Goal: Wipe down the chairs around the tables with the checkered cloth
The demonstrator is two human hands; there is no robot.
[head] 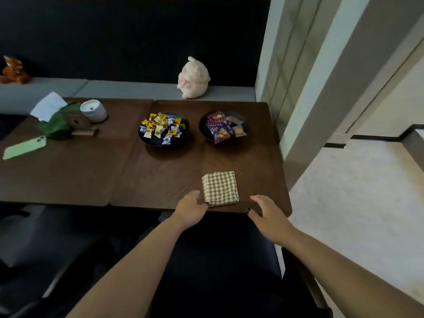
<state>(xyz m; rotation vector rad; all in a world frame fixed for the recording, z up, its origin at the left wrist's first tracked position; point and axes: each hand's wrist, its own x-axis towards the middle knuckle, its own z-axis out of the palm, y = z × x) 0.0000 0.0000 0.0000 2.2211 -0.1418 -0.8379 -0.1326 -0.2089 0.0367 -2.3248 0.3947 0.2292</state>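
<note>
The folded checkered cloth (220,188) lies flat near the front edge of the dark wooden table (160,175). My left hand (192,208) touches the cloth's near left corner, and how its fingers lie there is hidden. My right hand (267,213) hovers over the table's front right corner, a short way right of the cloth, with loosely curled fingers holding nothing. A dark upholstered chair (218,267) stands below my arms, pushed against the table's front edge. A second dark chair (46,249) is at the lower left.
Two dark bowls of wrapped sweets (164,129) (223,127) stand mid-table. On the left are a green phone (25,148), a green tissue holder (58,125) and a white cup (93,110). A plush toy (193,78) sits on the grey bench behind. Pale floor (355,203) opens to the right.
</note>
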